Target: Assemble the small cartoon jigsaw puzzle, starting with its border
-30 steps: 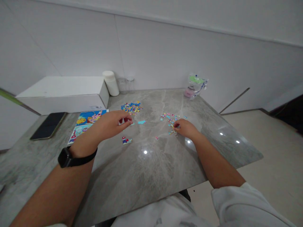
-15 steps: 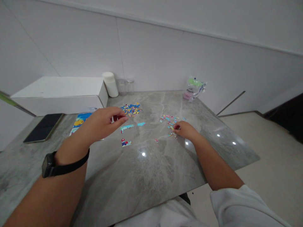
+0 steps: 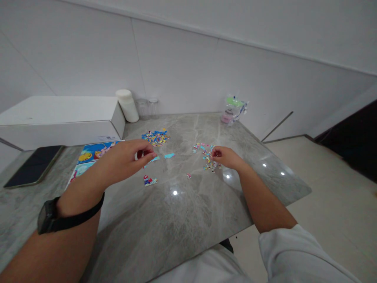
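My left hand (image 3: 128, 161), with a black watch on the wrist, hovers beside a joined light-blue puzzle strip (image 3: 155, 159) and partly covers it. Its thumb and index finger are pinched; anything between them is too small to make out. My right hand (image 3: 225, 156) is closed at the scattered pile of small puzzle pieces (image 3: 207, 167), its fingertips pressed together over something hidden. Between the hands lie a light-blue joined piece (image 3: 169, 156) and a single small piece (image 3: 189, 176). A red and blue joined corner section (image 3: 150, 181) sits nearer me. Farther back is a blue and yellow pile (image 3: 156, 137).
Picture sheets (image 3: 85, 156) lie partly under my left forearm, beside a dark phone (image 3: 33, 166). Along the wall stand a white box (image 3: 55, 131), a white bottle (image 3: 127, 106), two clear glasses (image 3: 153, 109) and a plastic bag (image 3: 232, 111). The table's edge runs along the right.
The view has shifted slightly right, so things appear farther left. My right hand has moved a little farther back over the pile. My left hand now covers more of the light-blue strip.
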The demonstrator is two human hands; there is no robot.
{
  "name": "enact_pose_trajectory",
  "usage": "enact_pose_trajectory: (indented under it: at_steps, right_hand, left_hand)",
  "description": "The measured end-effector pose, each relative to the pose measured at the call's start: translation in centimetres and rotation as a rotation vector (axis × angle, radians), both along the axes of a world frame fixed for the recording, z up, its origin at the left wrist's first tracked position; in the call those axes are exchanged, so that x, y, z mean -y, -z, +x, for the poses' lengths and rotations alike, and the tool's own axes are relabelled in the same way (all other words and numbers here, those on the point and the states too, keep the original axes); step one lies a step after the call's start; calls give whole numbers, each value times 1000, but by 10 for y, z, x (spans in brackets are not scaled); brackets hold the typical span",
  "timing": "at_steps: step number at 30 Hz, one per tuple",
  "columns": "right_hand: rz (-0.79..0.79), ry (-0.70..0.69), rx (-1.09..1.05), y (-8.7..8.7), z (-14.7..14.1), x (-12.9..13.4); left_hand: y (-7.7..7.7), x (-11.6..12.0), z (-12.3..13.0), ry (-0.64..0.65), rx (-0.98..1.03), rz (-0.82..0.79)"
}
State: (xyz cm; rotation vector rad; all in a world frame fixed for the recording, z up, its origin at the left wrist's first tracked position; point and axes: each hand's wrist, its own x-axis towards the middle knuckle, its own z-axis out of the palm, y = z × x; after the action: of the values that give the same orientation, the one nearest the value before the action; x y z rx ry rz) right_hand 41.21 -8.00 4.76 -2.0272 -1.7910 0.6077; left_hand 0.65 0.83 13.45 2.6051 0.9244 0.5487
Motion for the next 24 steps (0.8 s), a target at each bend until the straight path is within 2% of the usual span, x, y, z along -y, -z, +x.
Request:
enact_pose_trajectory:
  at_steps: [3,6,9,11,14,17,21,24]
  right_hand:
    - [95,-74,-121,-33,-12,-9]
    - [229,-158,-219,-76,-39,-22]
    - [351,-230,-345,-114,-79,-31]
    - [401,-289,-419,-128,-109,-35]
    - [432,-359,-483,-132,-147,-39]
    - [414,-404,-518,-121,-170,-42]
    - [352,-439,-534,-105,-177,-45]
    - [338,-439,-544,-98,-176,-45]
  left_hand:
    - [-1,1,1,-11,20,-5]
    - [-7,4,0,-44,72,-33]
    - [-16,11,-2,-32,175,-189]
    - [-22,17,-5,3,258,-338]
    - [-29,24,-9,-2,367,-442]
    - [-31,26,-11,-73,426,-412]
    - [-29,26,-8,-157,358,-350]
    - [-26,26,-3,-150,302,-337]
